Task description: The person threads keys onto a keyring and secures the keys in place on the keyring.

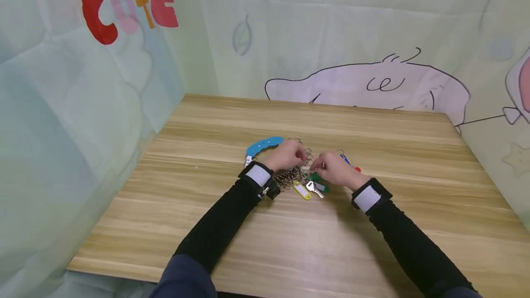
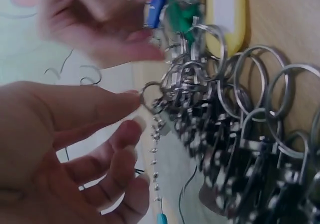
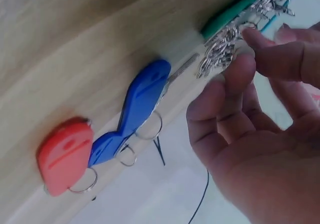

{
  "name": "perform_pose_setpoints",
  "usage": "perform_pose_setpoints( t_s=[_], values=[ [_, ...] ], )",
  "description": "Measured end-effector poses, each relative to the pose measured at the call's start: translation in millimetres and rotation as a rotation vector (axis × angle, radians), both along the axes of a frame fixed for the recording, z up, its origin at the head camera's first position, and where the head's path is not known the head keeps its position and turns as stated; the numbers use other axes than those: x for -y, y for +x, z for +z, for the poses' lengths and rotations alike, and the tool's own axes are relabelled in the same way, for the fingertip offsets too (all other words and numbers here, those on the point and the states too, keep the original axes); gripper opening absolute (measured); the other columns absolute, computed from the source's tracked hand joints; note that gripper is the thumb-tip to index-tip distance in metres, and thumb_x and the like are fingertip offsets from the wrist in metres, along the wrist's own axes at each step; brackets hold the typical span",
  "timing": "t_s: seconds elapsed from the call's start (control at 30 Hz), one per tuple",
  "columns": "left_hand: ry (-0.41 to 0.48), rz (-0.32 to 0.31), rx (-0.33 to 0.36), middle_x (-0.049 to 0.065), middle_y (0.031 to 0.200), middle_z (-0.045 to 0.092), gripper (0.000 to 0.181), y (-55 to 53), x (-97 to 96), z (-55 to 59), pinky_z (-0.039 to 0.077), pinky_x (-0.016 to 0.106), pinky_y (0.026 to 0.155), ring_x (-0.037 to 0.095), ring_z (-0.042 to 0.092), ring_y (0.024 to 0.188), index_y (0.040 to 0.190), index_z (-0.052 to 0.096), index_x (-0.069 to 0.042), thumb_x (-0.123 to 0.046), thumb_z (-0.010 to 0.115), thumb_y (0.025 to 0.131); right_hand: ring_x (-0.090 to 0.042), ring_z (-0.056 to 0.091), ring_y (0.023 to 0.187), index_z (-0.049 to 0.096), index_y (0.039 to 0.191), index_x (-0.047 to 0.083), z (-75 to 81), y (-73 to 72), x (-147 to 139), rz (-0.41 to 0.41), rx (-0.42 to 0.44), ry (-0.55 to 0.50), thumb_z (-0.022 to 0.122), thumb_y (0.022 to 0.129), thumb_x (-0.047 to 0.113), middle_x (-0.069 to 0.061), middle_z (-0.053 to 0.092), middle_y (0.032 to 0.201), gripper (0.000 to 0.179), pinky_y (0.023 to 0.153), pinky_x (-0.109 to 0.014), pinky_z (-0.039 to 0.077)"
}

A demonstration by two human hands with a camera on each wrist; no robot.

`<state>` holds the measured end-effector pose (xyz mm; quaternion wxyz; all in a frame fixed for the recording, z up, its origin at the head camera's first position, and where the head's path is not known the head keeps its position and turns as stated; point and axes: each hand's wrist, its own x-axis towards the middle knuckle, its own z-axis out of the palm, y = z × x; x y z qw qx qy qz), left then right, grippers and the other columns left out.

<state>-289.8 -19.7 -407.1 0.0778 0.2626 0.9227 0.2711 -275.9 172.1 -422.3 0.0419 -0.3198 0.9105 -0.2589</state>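
In the left wrist view, my left hand (image 2: 95, 134) pinches a small metal key ring (image 2: 151, 95) at its fingertips, its other fingers curled. A dense cluster of metal rings and clasps (image 2: 215, 119) lies beside it. My right hand (image 1: 336, 168) is over the right side of this cluster, fingers bent together; whether something is between its fingertips is hidden. Near it lie a silver key (image 1: 314, 188), a yellow key tag (image 1: 301, 190) and a green tag (image 1: 320, 186). The left hand partly covers a blue curved strap (image 1: 265, 143).
A blue tag (image 3: 142, 97) with a key and a red tag (image 3: 66, 154), both with rings, lie to the right of the right hand. The wooden table (image 1: 290, 252) is backed by a printed cloth (image 1: 215, 49) on its far and left sides.
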Motion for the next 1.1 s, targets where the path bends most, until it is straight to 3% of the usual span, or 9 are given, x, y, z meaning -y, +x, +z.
perform_pose_setpoints(
  t_s=[0.17,0.33,0.43,0.63,0.83,0.93,1.1],
  values=[
    [-0.107,-0.025,-0.073,0.005,0.085,0.066,0.014,-5.7,-10.6,-4.4,0.044,0.022,0.069,0.013,0.052,0.075,0.085,0.071,-0.004,0.000,0.058,0.087,-0.019,0.055,0.071,0.071,0.090,-0.003,8.7,-11.3,-13,-0.179,0.006,-0.064,0.055,0.085,-0.003,-0.015,0.068,0.085,0.017,0.062,-0.026,0.043],
    [-0.145,0.019,-0.048,0.004,0.088,0.065,0.009,-8.5,-15.6,-7.2,0.044,0.022,0.069,0.013,0.053,0.076,0.093,0.067,-0.006,-0.006,0.059,0.089,-0.026,0.056,0.074,0.066,0.098,-0.009,11.3,-21.6,-32,-0.359,-0.011,-0.101,0.051,0.088,-0.002,-0.023,0.066,0.092,0.019,0.064,-0.031,0.046],
    [-0.180,0.043,-0.022,0.004,0.090,0.064,0.009,-9.7,-18.1,-8.9,0.045,0.024,0.071,0.014,0.053,0.078,0.096,0.065,-0.007,-0.011,0.059,0.090,-0.027,0.057,0.077,0.065,0.101,-0.008,9.7,-25.2,-40,-0.419,-0.016,-0.083,0.053,0.090,0.002,-0.023,0.065,0.094,0.019,0.067,-0.033,0.047],
    [-0.253,0.073,-0.021,0.000,0.081,0.057,0.007,-13.6,-25.7,-10.9,0.039,0.022,0.063,0.014,0.051,0.072,0.088,0.060,-0.010,-0.016,0.063,0.087,-0.024,0.056,0.070,0.069,0.093,-0.004,9.1,-25.5,-44,-0.377,0.024,0.013,0.062,0.086,0.006,-0.017,0.065,0.083,0.014,0.060,-0.027,0.043],
    [-0.243,0.103,-0.013,0.001,0.084,0.061,0.007,-16.0,-30.8,-9.3,0.041,0.023,0.064,0.015,0.053,0.074,0.090,0.061,-0.009,-0.012,0.065,0.086,-0.021,0.053,0.067,0.069,0.090,-0.001,11.1,-21.1,-44,-0.289,0.052,0.115,0.065,0.080,0.004,-0.011,0.060,0.077,0.011,0.058,-0.027,0.041],
    [-0.237,0.096,-0.004,0.001,0.084,0.061,0.006,-15.8,-33.3,-7.5,0.042,0.023,0.065,0.015,0.053,0.075,0.088,0.062,-0.010,-0.009,0.066,0.084,-0.019,0.054,0.065,0.069,0.084,0.000,8.6,-20.7,-44,-0.280,0.048,0.121,0.067,0.082,0.007,-0.010,0.062,0.074,0.008,0.057,-0.026,0.041],
    [-0.288,0.093,-0.008,-0.002,0.072,0.051,0.019,-14.7,-40.8,-6.4,0.038,0.022,0.058,0.013,0.049,0.068,0.070,0.051,-0.014,-0.004,0.062,0.082,-0.017,0.053,0.062,0.067,0.078,0.001,5.5,-21.1,-44,-0.295,0.056,0.053,0.067,0.084,0.012,-0.009,0.064,0.073,0.012,0.054,-0.024,0.041]
  ],
)
